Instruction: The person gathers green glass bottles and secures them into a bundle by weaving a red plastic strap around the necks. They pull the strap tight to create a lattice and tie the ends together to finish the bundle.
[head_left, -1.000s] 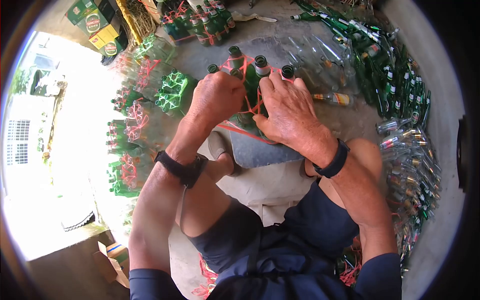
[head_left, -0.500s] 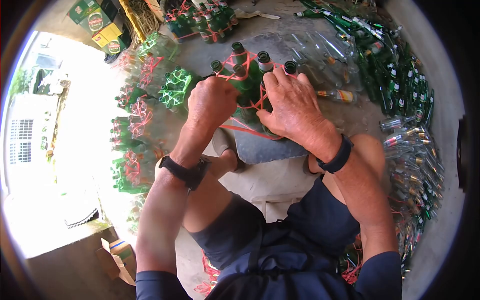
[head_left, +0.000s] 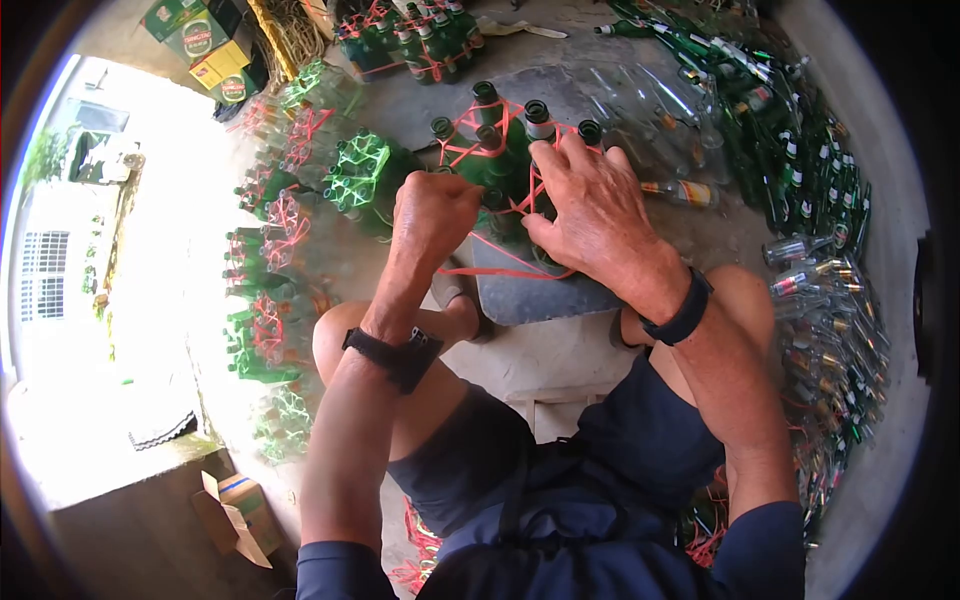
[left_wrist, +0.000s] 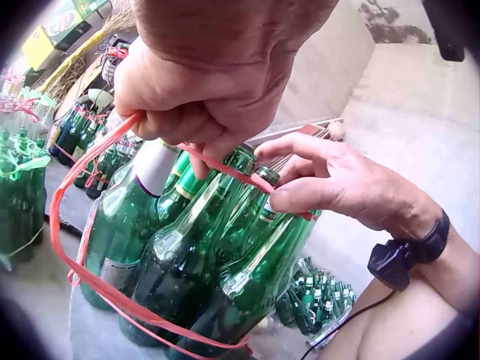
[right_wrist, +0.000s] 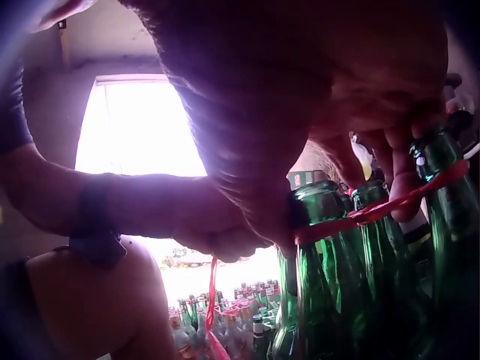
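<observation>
A bundle of green glass bottles point(head_left: 485, 112) stands upright in front of me, its necks laced with red plastic twine point(left_wrist: 112, 297). My left hand point(head_left: 432, 218) is a fist at the near left of the bundle, gripping the twine. From that fist a loop hangs down and runs round the lower part of the bottles. My right hand point(head_left: 598, 215) spans the necks on the right, fingers spread over the tops. Its thumb point(left_wrist: 296, 195) presses the twine against a neck. In the right wrist view the twine crosses several bottle necks point(right_wrist: 319, 196) under the palm.
The bundle stands on a dark slab point(head_left: 545, 303) between the knees. Tied bottle bundles point(head_left: 360, 172) line the left, with more behind point(head_left: 410, 45). Loose clear bottles point(head_left: 650, 110) and a heap of green ones point(head_left: 800, 190) lie to the right. An opened carton point(head_left: 245, 515) sits lower left.
My left fist has drawn down and slightly away from the necks, uncovering more of the bundle. The right hand has stayed on the necks, its fingers spread a little more.
</observation>
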